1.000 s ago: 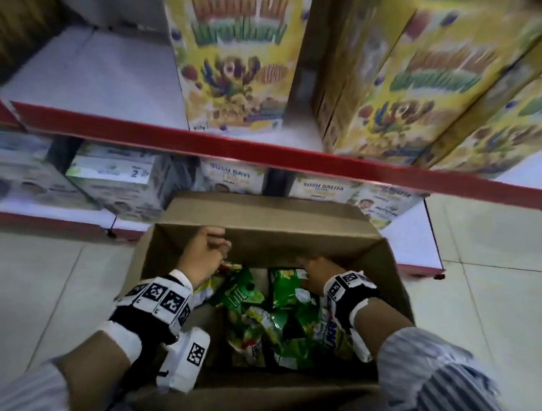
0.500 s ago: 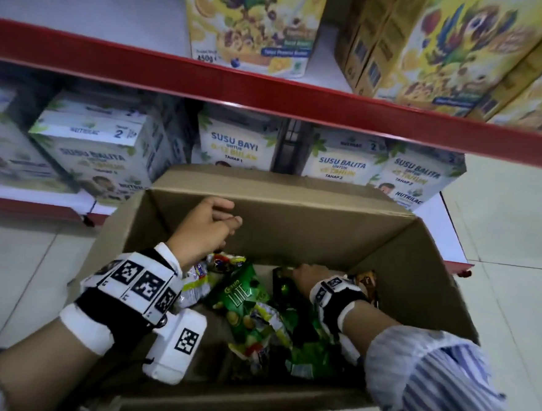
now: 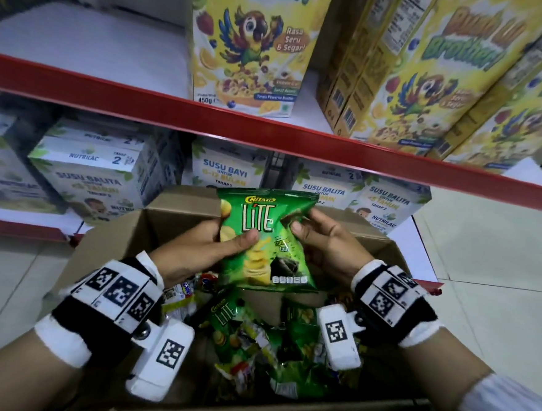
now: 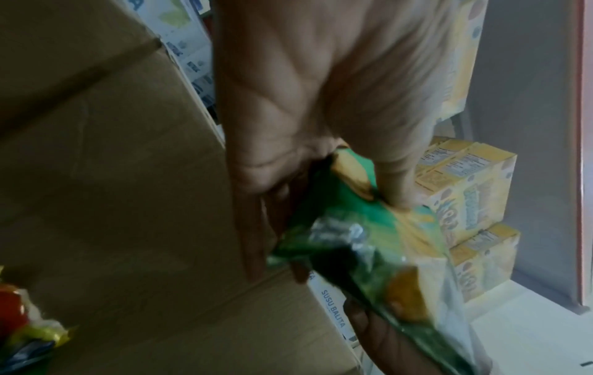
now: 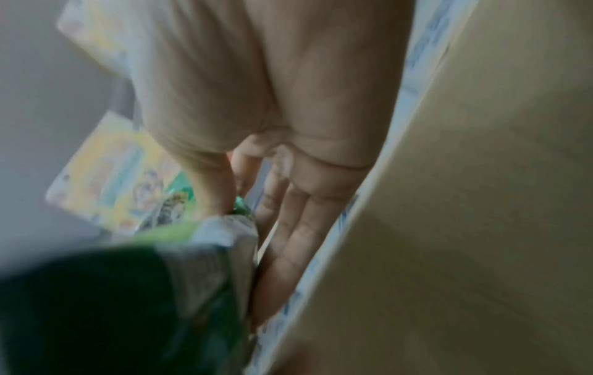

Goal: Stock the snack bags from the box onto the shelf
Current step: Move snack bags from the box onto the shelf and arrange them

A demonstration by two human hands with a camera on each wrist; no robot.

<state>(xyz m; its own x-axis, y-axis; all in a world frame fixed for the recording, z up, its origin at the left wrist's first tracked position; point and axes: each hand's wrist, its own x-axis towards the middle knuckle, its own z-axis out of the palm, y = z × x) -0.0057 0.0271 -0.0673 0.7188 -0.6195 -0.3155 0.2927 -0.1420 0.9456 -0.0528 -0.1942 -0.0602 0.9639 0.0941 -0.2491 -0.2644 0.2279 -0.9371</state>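
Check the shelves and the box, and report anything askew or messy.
The yellow cereal boxes on the right of the upper shelf look tilted, perhaps partly from the wide lens. Snack bags lie jumbled in the cardboard box. The held green bag is creased under the right hand.

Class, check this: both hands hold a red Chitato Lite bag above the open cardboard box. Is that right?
Not quite: the Chitato Lite bag is green, as the head view shows. The left hand and right hand do hold it above the open cardboard box.

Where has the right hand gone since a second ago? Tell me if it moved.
Yes. The right hand has come up out of the cardboard box and now pinches the green chip bag above it.
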